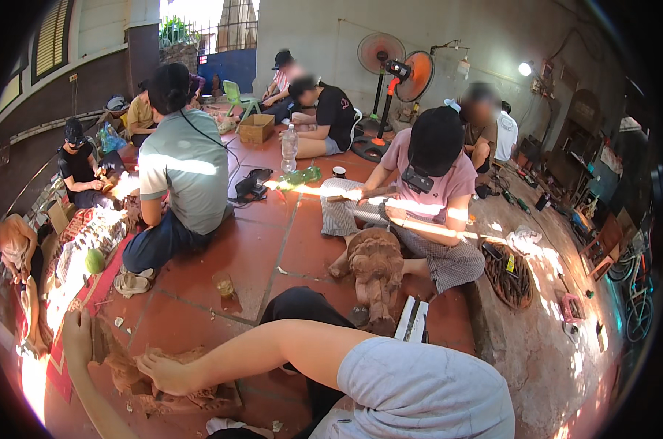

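A brown carved wooden piece (210, 399) lies on the tiled floor at the lower left, with an uneven, worked surface. My left hand (77, 336) grips its upright far-left end, fingers bent against the edge. Across the middle of the same carving reaches my right arm. My right hand (164, 373) presses down on it with curled fingers; whether a small tool is under them is hidden. Pale chips (119, 322) are scattered beside the carving.
Facing me, a person in a pink shirt (441, 197) sits behind another wood carving (375, 271). A person in a grey-green shirt (185, 172) sits ahead left. Nearby are a small jar (225, 287), a green bottle (300, 177), a basket of tools (508, 282) and standing fans (413, 77).
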The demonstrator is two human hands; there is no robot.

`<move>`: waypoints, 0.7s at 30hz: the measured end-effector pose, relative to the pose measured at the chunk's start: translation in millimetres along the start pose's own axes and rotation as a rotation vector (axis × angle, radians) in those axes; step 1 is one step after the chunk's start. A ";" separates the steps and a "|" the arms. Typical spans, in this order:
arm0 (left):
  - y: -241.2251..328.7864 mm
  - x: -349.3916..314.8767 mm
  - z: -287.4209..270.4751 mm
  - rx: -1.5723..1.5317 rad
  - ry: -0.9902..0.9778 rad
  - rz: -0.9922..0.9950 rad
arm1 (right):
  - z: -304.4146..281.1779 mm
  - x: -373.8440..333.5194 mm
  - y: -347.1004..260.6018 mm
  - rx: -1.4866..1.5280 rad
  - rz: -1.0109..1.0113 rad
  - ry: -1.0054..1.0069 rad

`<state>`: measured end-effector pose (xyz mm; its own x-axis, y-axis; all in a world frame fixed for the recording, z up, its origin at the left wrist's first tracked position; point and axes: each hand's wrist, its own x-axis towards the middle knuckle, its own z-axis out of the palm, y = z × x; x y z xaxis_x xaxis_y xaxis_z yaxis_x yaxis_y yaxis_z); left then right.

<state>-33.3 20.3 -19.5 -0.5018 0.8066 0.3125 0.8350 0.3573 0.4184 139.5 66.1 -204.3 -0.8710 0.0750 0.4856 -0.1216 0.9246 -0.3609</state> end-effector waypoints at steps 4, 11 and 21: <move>-3.3 2.6 -0.7 0.032 -0.025 0.008 | -16.4 3.4 -6.5 0.062 0.054 -0.129; -11.7 6.4 2.5 0.032 -0.009 0.049 | -1.4 5.8 7.0 0.097 0.060 -0.073; -7.4 5.2 0.0 0.033 -0.022 0.011 | 7.6 1.9 10.5 -0.049 -0.064 0.012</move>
<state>-42.0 21.9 -21.0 -0.4879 0.8206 0.2974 0.8474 0.3636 0.3869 132.9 73.1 -213.3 -0.8566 0.0193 0.5157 -0.1532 0.9447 -0.2899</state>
